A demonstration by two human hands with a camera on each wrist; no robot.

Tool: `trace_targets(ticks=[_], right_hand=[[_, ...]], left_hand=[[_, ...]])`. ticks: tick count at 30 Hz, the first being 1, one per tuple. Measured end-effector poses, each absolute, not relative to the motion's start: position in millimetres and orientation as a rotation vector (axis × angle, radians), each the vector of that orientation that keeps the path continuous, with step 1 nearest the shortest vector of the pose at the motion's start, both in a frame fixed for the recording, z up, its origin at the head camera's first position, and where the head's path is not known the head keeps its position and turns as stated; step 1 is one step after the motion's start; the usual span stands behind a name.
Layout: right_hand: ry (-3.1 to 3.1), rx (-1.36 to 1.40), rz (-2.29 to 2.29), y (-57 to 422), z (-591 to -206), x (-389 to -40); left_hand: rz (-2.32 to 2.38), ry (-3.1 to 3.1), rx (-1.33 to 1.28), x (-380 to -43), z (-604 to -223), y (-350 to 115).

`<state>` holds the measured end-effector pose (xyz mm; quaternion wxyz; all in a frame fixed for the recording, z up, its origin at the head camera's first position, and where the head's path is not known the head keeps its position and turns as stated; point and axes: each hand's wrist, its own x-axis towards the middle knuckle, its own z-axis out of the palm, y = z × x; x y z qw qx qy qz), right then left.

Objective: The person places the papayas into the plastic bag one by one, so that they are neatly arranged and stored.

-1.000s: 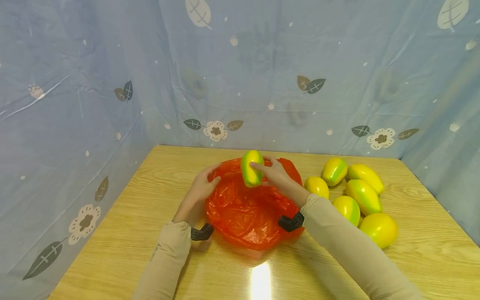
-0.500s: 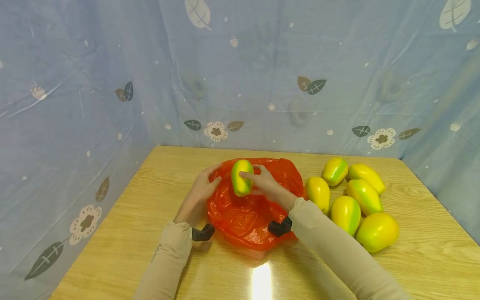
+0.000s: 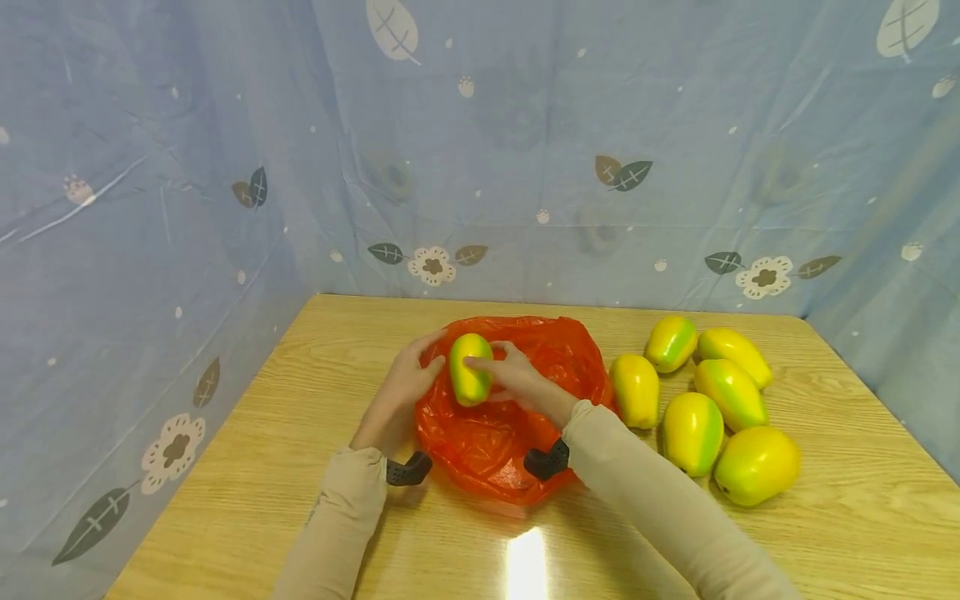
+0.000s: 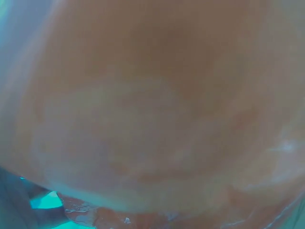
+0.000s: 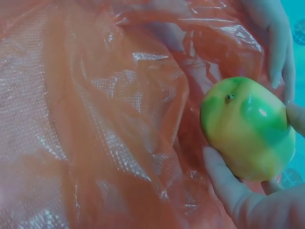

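In the head view a red plastic bag (image 3: pixel 487 446) lies spread on the table with its mouth facing up. My left hand (image 3: pixel 405 385) holds the bag's left rim, thumb and fingers spread around the edge. Over the bag's opening my right hand (image 3: pixel 521 381) grips a yellow-green mango (image 3: pixel 467 379), thumb on its near side. The right wrist view shows this mango (image 5: pixel 248 129) between thumb and fingers, with the red film (image 5: pixel 109 114) beside it and part of the left hand (image 5: pixel 274 33) above. Blurred reddish film (image 4: pixel 143 95) fills most of the left wrist view.
Several more mangoes lie to the right of the bag, among them a near one (image 3: pixel 757 465) and one close to the bag (image 3: pixel 636 390). A blue patterned curtain (image 3: pixel 510 167) hangs behind the wooden table (image 3: pixel 300 467) and along its sides.
My right hand has moved left and toward me with the mango, bringing it nearer to the left hand. The left hand stays almost still at the bag's rim.
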<state>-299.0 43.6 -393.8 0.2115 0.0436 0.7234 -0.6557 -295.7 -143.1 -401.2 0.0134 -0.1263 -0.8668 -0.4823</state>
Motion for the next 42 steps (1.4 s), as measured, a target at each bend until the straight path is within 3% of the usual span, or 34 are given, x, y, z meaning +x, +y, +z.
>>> trace_targets(ticks=[42], right_hand=[[2.067,0.081,-1.744,39.0,-409.5,-303.2]], left_hand=[[-1.485,-2.702,-0.436,-296.3,-407.8,-140.8]])
